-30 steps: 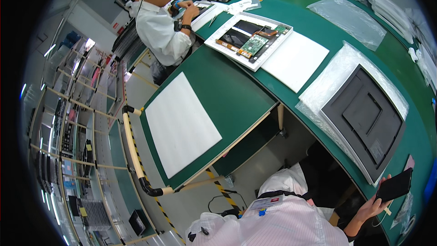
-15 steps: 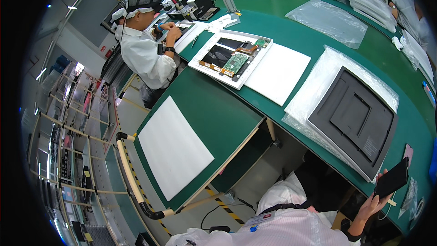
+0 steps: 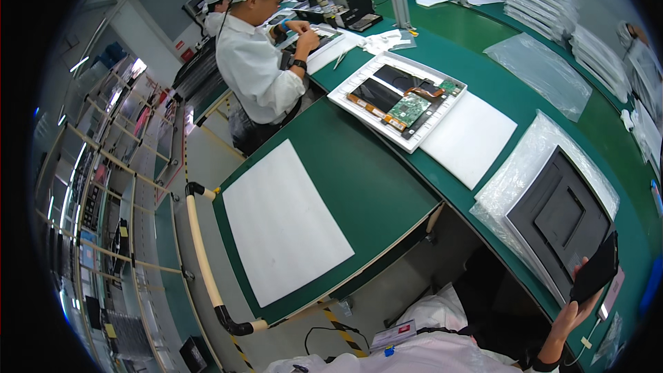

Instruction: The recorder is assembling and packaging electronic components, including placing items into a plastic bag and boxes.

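Note:
At the lower right, my right hand [image 3: 574,312] is closed round a black smartphone [image 3: 597,269], held tilted above the bench edge. My left hand does not show. Just beyond the phone lies a dark grey panel with a raised rectangular frame [image 3: 563,214], resting on clear bubble wrap [image 3: 511,169]. Beside my right hand a pinkish phone [image 3: 611,293] lies on the bench, a white cable [image 3: 587,342] plugged into its end.
A white tray-like housing [image 3: 366,72] with a green circuit board [image 3: 409,110] overlaps a white foam sheet [image 3: 476,139]. Another white sheet [image 3: 286,224] covers part of the side table [image 3: 373,200]. At the far left a co-worker [image 3: 259,62] handles parts. Wrapped panels [image 3: 539,0] are stacked at the back.
The view has swung left, so the bench things sit farther right and lower. My right hand still holds the black smartphone, which now overlaps the panel's corner in view.

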The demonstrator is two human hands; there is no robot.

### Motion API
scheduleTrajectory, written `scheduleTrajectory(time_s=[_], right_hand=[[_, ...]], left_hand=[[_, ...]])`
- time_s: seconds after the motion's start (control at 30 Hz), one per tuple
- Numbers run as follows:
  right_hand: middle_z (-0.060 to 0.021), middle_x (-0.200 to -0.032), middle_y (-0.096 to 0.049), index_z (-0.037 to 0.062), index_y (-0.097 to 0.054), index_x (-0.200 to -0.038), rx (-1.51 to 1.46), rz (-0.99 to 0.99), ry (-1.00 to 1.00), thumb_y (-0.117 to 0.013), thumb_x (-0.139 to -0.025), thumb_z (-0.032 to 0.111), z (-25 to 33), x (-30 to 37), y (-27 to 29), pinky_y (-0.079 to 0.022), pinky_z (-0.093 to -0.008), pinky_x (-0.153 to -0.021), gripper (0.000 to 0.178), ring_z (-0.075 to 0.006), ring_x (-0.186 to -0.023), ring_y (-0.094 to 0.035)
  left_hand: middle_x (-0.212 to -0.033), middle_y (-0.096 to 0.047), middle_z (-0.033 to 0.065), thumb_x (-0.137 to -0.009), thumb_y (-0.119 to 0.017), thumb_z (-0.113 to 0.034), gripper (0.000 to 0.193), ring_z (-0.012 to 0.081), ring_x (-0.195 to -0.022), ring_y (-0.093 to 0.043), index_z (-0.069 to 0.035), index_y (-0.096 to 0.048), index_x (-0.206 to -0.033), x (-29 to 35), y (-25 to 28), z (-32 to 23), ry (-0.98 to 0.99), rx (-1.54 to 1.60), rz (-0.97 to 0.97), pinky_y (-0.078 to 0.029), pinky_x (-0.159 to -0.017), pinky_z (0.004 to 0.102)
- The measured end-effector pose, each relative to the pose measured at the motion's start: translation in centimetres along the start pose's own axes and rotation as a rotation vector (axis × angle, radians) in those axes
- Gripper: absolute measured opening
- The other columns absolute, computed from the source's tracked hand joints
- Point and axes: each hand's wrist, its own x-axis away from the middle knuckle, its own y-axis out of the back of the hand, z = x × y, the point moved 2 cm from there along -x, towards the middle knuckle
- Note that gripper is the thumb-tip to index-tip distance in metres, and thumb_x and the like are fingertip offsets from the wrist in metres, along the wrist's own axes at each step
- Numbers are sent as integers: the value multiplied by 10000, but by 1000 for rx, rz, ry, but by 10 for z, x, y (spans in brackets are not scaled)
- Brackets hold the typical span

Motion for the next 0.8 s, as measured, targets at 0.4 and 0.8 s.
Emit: scheduleTrajectory(time_s=[0.4,0.8], right_hand=[[-236,-1240,-485,-50,-299,-1332,-233,98,3,-677,-743,485,-12,33,13,-383,-415,-996,881,-334,-1166,-491],[-263,-1208,-500,-57,-383,-1273,-261,-95,-150,-607,-785,443,7,129,55,-430,-410,-935,733,-299,-1058,-567]], left_hand=[[-1018,-639,162,-836,-569,-131,267,260,-939,-623,-8,-597,-1070,23,-16,50,-88,69,-61,-482,-802,340],[-1035,-637,154,-841,-564,-114,271,252,-954,-618,-5,-588,-1088,52,-16,75,31,-19,3,-478,-815,333]])
